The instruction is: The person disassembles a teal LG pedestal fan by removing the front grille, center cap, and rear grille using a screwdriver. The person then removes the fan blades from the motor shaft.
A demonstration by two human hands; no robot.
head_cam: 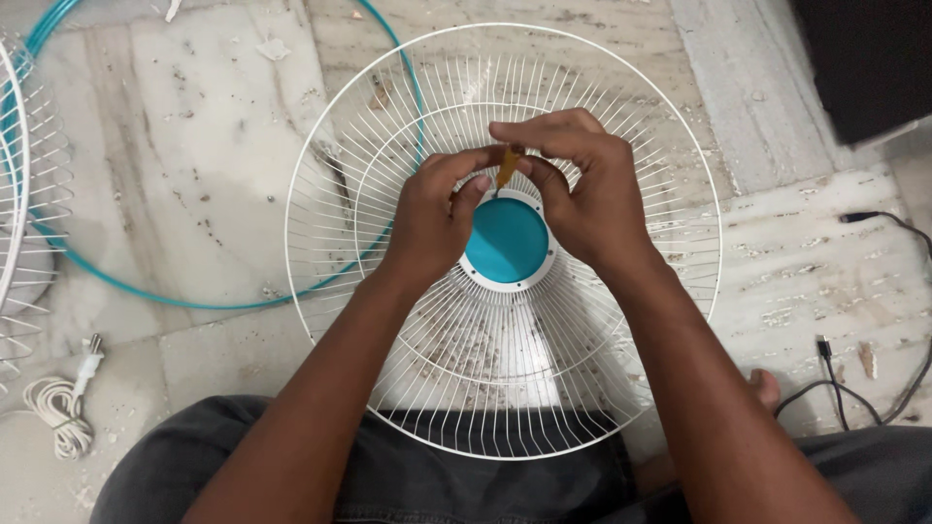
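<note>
A round white wire fan guard (621, 155) lies over my lap and the marble floor. At its middle sits a teal disc (506, 241) in a white ring. Both hands meet just above that disc. My right hand (582, 194) pinches a small tool with an orange-brown handle (508, 165), its tip pointing down at the ring's upper edge. My left hand (435, 215) is closed beside it, thumb and fingers touching the same handle. What the tip touches is hidden by my fingers.
A teal hoop (146, 289) lies on the floor at left, partly under the guard. Another white wire guard (19, 194) shows at the left edge. A coiled white cord with plug (63, 408) lies bottom left. Black cables (854, 388) run at right.
</note>
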